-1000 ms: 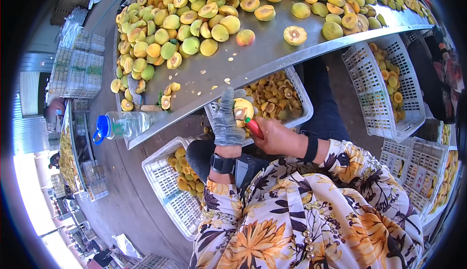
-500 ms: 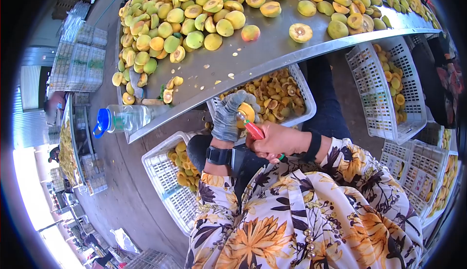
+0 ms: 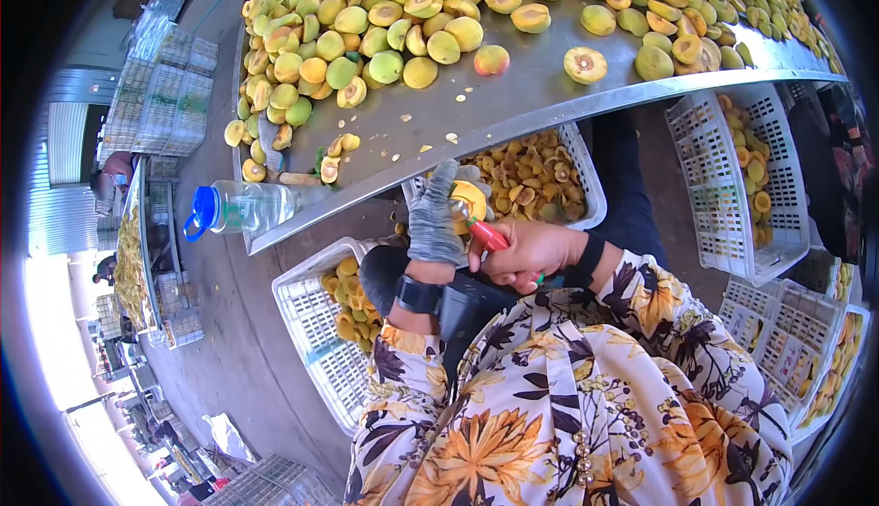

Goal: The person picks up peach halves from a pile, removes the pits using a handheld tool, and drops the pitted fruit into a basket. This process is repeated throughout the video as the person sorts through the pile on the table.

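Note:
My left hand (image 3: 434, 224), in a grey glove, grips a yellow peach half (image 3: 471, 200) with its cut face turned toward my other hand. My bare right hand (image 3: 533, 251) is closed around a red-handled pitting tool (image 3: 489, 235). The tool's metal tip meets the cut face of the fruit. Both hands are in front of my lap, just off the near edge of the metal table (image 3: 403, 153). Behind them, a white crate (image 3: 597, 202) holds many brownish-yellow fruit pieces.
Halved peaches (image 3: 366, 39) are heaped along the table. A water bottle (image 3: 256, 208) with a blue lid lies at its left corner, near a wooden-handled tool (image 3: 298, 178). White crates of peach halves stand left (image 3: 307, 359) and right (image 3: 732, 204) of me.
The whole view has shifted slightly to the right. My left fingers have straightened upward beside the peach half, showing more of its cut face; the tool tip stays at the fruit.

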The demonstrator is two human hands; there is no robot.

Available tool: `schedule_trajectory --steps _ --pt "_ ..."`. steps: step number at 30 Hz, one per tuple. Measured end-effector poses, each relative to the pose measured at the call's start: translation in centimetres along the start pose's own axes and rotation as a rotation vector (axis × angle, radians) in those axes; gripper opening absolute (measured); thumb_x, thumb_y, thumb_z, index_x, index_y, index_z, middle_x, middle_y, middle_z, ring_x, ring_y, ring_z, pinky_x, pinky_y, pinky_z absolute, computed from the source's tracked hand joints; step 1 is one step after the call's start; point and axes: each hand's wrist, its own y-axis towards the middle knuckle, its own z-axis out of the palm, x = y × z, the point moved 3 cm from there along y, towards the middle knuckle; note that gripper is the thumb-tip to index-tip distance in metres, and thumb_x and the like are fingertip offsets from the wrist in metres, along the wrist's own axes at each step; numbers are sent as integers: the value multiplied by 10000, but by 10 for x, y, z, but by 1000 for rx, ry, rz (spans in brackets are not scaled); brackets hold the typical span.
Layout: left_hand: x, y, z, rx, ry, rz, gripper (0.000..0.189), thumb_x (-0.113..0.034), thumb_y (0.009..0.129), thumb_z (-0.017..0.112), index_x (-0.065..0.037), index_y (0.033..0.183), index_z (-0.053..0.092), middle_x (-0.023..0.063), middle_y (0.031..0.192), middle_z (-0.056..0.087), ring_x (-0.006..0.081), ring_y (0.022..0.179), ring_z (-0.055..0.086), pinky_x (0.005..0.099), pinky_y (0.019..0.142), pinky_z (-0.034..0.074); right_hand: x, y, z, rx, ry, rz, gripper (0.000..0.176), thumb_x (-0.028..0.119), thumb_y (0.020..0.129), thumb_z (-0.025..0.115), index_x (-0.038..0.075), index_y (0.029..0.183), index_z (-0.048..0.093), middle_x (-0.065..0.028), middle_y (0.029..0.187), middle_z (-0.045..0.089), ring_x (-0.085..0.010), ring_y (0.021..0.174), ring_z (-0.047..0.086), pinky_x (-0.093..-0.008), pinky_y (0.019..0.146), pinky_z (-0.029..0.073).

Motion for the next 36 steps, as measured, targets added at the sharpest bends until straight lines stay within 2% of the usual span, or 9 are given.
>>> schedule_trajectory --steps 3,5,8,12,21,25,29,31,36 --pt "2 16 -13 -57 163 256 304 -189 830 607 -87 1076 460 115 862 626 209 623 621 297 499 523 10 -1 1 -269 -480 -119 176 18 778 466 36 952 476 -17 563 466 -78 365 398 -216 334 320" --pt "-10 2 -2 -9 287 280 360 -342 836 579 3 937 597 113 823 638 213 711 630 317 631 535 16 -8 2 -307 -533 -91 177 45 762 473 38 939 479 -23 562 487 -88 373 426 -222 343 336" --pt "-19 -9 10 380 -17 -45 411 -375 846 547 20 954 583 145 892 627 252 802 620 370 724 519 23 -17 8 -225 -463 -6 163 63 761 482 36 921 487 -14 552 480 -81 373 422 -223 351 337" --pt "-1 3 -2 313 -7 -47 352 -333 828 591 13 895 594 133 803 632 235 693 628 359 624 543 16 -12 3 -187 -507 -36 152 45 763 475 38 915 486 -18 550 473 -73 370 404 -219 348 328" --pt "2 4 4 24 130 306 201 -225 820 612 -24 828 620 99 754 637 192 614 622 320 514 542 -2 -8 10 2 190 52 104 36 756 491 16 856 474 -39 551 470 -85 345 400 -227 319 332" --pt "4 -3 0 42 -127 -68 170 -202 821 599 -33 823 627 85 767 641 185 629 621 303 560 538 10 1 9 -396 -660 -70 59 19 729 472 14 783 495 -62 508 507 -132 360 476 -246 332 374" --pt "-5 6 -5 36 185 372 266 -278 836 588 -13 855 606 90 710 627 191 610 620 282 533 519 8 0 12 -280 -313 24 99 27 786 461 22 882 485 -37 545 478 -82 344 399 -237 329 352" --pt "-8 4 -3 -1 327 496 350 -352 828 587 -4 868 593 93 684 618 198 575 613 288 519 517 5 -3 14 37 156 99 123 17 826 461 27 948 469 -15 545 433 -46 345 339 -221 324 329" --pt "2 12 -3 29 -61 -31 409 -438 823 542 -38 897 581 107 729 618 215 568 592 306 522 502 5 -5 3 232 244 -46 172 50 834 504 37 1003 472 6 553 417 -27 345 313 -190 308 279"
